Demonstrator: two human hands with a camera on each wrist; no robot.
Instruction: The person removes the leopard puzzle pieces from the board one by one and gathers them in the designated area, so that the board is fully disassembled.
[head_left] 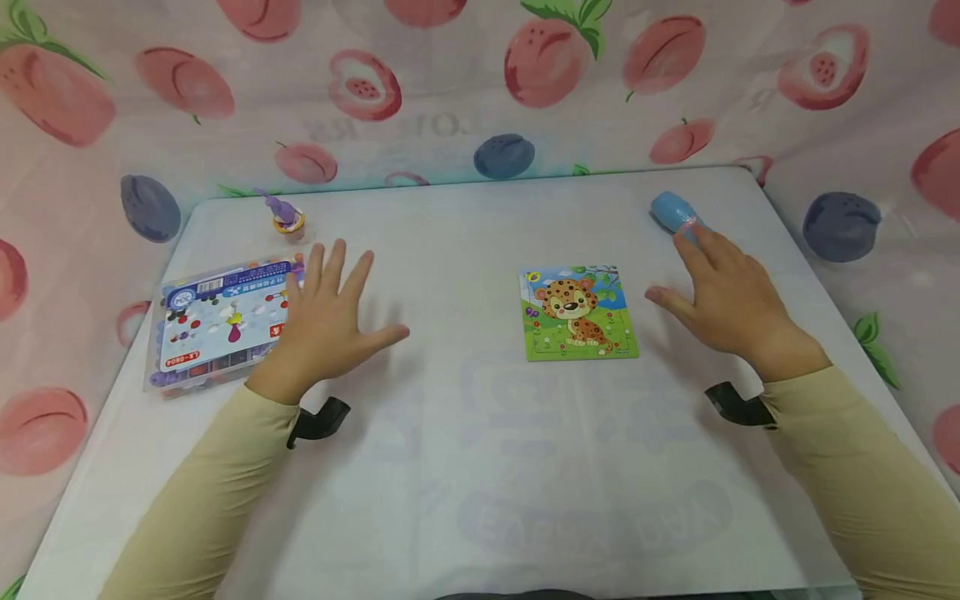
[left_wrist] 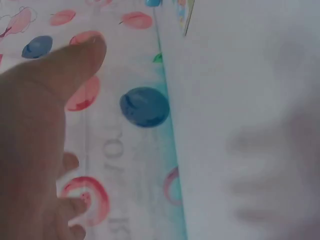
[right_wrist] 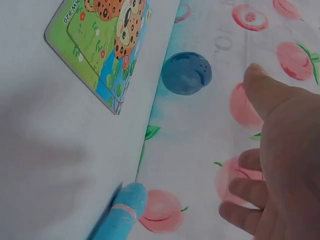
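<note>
My left hand [head_left: 326, 329] hovers with fingers spread wide and holds nothing. In the head view it overlaps the right end of a clear plastic case [head_left: 213, 321] with a printed label and small coloured pieces inside. At the right, my right hand [head_left: 727, 304] is also spread and holds nothing. Its fingertips overlap the near end of a light blue, rounded tube-like object [head_left: 672, 210] with a pink band. Between the hands, nearer the right, lies a square leopard picture board [head_left: 579, 315]. The right wrist view shows that board [right_wrist: 92, 55] and the blue object [right_wrist: 119, 215] apart.
A small purple figure on a yellow-rimmed base [head_left: 287, 218] stands behind the case. Everything sits on a white-covered table [head_left: 450, 467]. Fruit-printed cloth [head_left: 442, 92] hangs along the back and both sides. Black straps [head_left: 318, 421] circle both wrists.
</note>
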